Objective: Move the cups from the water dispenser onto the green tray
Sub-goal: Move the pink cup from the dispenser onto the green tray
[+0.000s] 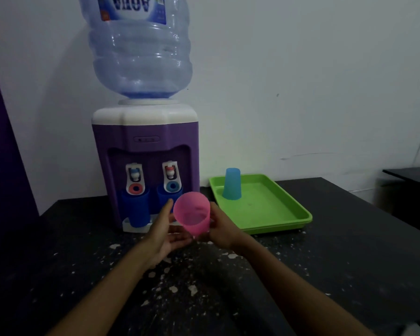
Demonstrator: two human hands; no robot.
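Hands (192, 226) hold pink cup (192, 212) | dispenser (144, 166) behind | tray (262, 207) right

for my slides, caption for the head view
Both hands carry pink cup toward green tray.

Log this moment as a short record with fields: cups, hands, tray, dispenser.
held cup: pink cup, tilted, mouth toward the camera, between both hands
left hand: open palm beside and under the pink cup
right hand: fingers around the cup's right side
on tray: one light blue cup, upside down, far left corner of the green tray
at dispenser: dark blue cup under the left tap; another partly hidden behind the pink cup
water dispenser: purple, bottle on top
surface: dark speckled counter
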